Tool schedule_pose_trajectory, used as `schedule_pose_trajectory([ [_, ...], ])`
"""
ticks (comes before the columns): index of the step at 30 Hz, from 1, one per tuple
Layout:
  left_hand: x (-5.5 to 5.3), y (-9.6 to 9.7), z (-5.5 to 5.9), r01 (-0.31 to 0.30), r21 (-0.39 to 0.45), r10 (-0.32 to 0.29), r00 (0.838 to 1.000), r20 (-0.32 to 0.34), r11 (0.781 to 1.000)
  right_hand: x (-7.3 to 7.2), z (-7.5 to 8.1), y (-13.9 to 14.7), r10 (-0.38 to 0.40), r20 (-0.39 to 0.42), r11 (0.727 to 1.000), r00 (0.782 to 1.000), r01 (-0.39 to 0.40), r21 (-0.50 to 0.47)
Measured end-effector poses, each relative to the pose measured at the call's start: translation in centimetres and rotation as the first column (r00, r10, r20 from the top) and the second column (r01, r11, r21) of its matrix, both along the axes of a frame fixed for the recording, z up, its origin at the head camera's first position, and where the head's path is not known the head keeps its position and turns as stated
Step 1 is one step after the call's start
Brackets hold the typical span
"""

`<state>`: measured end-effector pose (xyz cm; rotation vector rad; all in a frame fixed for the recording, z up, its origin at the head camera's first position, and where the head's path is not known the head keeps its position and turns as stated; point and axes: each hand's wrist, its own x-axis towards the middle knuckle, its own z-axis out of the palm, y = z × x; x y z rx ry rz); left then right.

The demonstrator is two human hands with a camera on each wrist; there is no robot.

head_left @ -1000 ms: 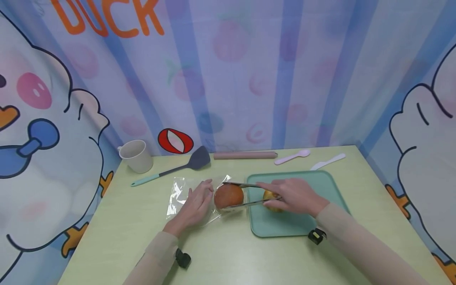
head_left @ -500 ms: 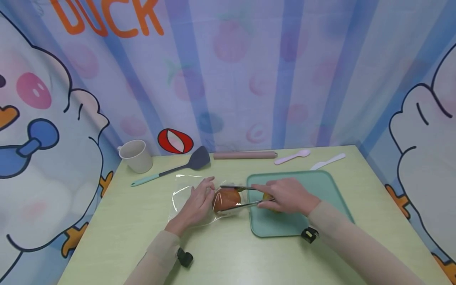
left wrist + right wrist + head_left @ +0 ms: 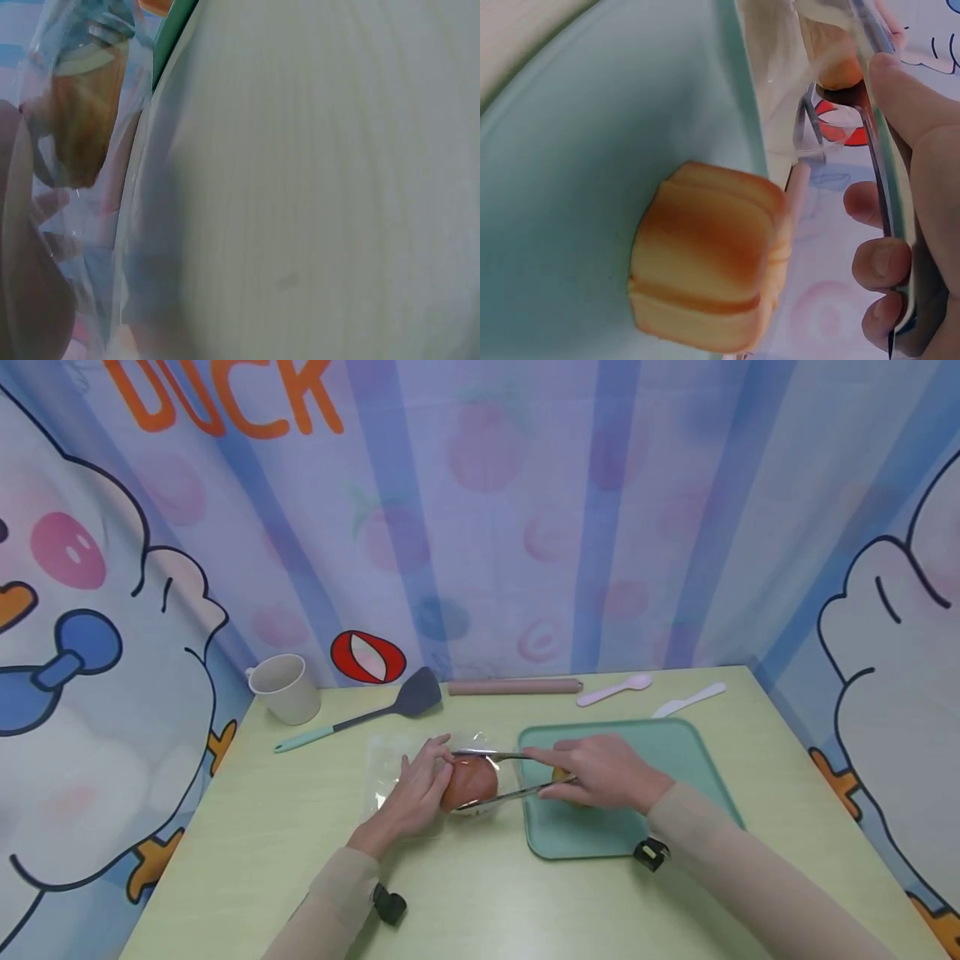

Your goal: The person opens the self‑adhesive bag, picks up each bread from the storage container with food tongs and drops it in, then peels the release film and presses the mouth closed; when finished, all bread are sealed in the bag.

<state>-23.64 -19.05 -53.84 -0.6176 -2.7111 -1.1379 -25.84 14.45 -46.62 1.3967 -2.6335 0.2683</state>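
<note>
My right hand point(image 3: 603, 772) grips metal tongs point(image 3: 517, 793), whose two arms lie along both sides of a round brown bun point(image 3: 471, 781). Clear plastic of a bag point(image 3: 139, 45) surrounds the bun, which shows through it in the left wrist view. Beside the bun's left end, my left hand point(image 3: 412, 789) holds the bag, its thumb and fingers against the plastic. A golden, ridged piece of bread point(image 3: 705, 255) rests on the green tray point(image 3: 675, 827), partly covered by my right hand in the head view.
Along the back stand or lie a mug point(image 3: 285, 689), a spatula point(image 3: 416, 693), a brown rolling pin point(image 3: 513, 687), a pink spoon point(image 3: 615, 690) and a pale knife point(image 3: 690, 700). A printed curtain point(image 3: 487, 527) hangs behind the table.
The tongs and bun have shifted left, deeper into the bag and nearer my left hand. My right hand has moved left with them; my left hand has stayed nearly in place.
</note>
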Motion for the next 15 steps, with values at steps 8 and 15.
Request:
schedule_pose_trajectory([
  [8,0.2,0.8,0.1,0.046,-0.028,-0.048,0.995,-0.089,0.999,0.0,-0.3,-1.3,-0.045,0.078,0.999,0.996,0.043,0.028],
  [15,0.2,1.1,0.5,0.036,-0.005,-0.036,0.998,-0.054,0.999,0.1,-0.5,-1.8,-0.076,0.124,0.995,0.989,0.067,0.069],
])
